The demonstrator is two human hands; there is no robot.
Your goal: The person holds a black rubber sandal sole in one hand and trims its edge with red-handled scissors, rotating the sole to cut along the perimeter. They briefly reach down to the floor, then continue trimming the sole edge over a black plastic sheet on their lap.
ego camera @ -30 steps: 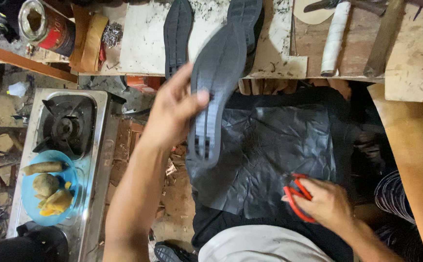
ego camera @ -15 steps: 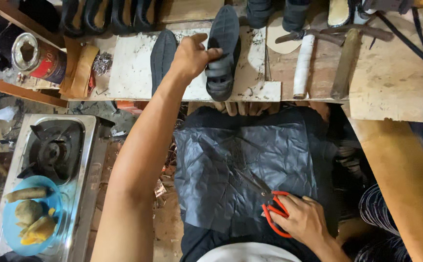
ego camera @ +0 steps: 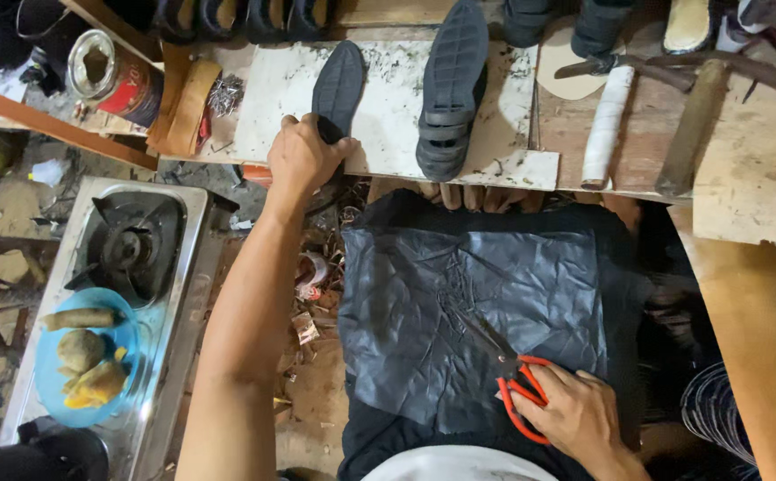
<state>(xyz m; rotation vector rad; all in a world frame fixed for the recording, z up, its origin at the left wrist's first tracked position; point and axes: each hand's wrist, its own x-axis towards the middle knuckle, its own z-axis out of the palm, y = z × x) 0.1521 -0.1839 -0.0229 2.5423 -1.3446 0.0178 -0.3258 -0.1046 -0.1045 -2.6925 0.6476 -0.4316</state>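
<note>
We see a workbench (ego camera: 744,196) across the far side, with a pale board (ego camera: 388,116) on it; near of that, a black sheet (ego camera: 477,312) lies spread over our lap; at the left stands a steel stove (ego camera: 130,249), and on its near end a blue plate (ego camera: 49,379) of food. On the board lie two black soles: the right sole (ego camera: 450,89), ridged, lies free in the middle; the left sole (ego camera: 336,85), flatter, lies just left of it, the two apart. Our left hand (ego camera: 303,160) reaches far over the board's near edge and its fingers are closed around the heel end of the left sole. A hammer (ego camera: 691,125) and a white roll (ego camera: 606,125) lie on the bench to the right; a can (ego camera: 116,76) stands at the far left. Our right hand (ego camera: 575,414) rests near on the sheet, fingers clamped through the red handles of scissors (ego camera: 517,387), the blades pointing far and left.
</note>
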